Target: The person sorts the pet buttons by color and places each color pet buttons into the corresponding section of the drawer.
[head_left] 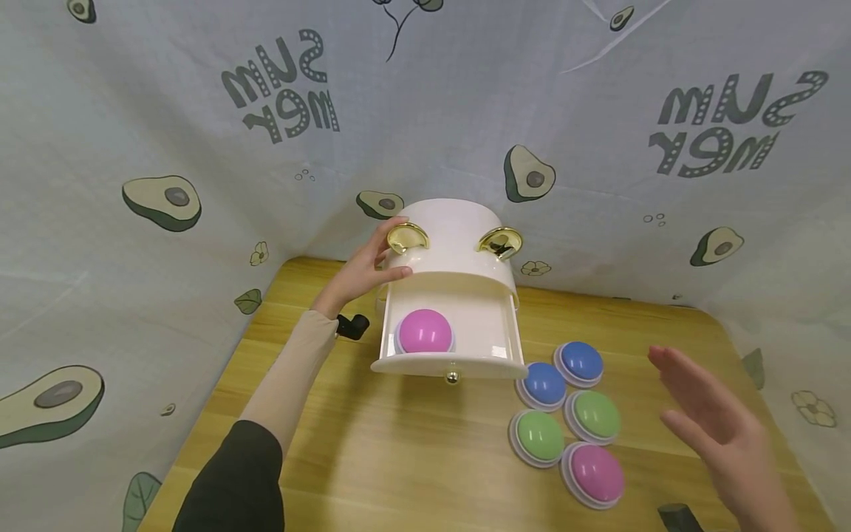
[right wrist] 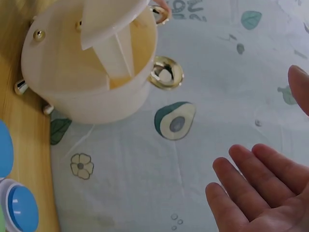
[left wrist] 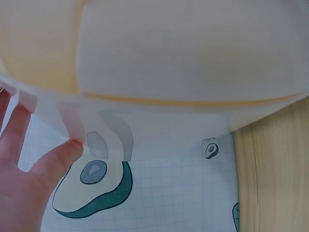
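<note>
Domed buttons [head_left: 594,414], five clustered, lie left of the empty, straight-fingered right hand [head_left: 721,436], nearer it than the left hand [head_left: 363,272], which grips the white box [head_left: 452,236].

Left arm [head_left: 295,380] is outstretched; right hand [head_left: 726,431] hovers (straight-fingered).

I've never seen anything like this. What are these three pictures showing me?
You are seeing a person's two bare hands, with no robot. The wide picture was taken from the head, the other two from the left and right wrists. The left hand touches the side of a white box with gold ear-shaped fittings. A pink dome sits in its open drawer. On the wooden table lie two blue domes, two green domes and another pink dome. The right hand, to their right, holds nothing.
</note>
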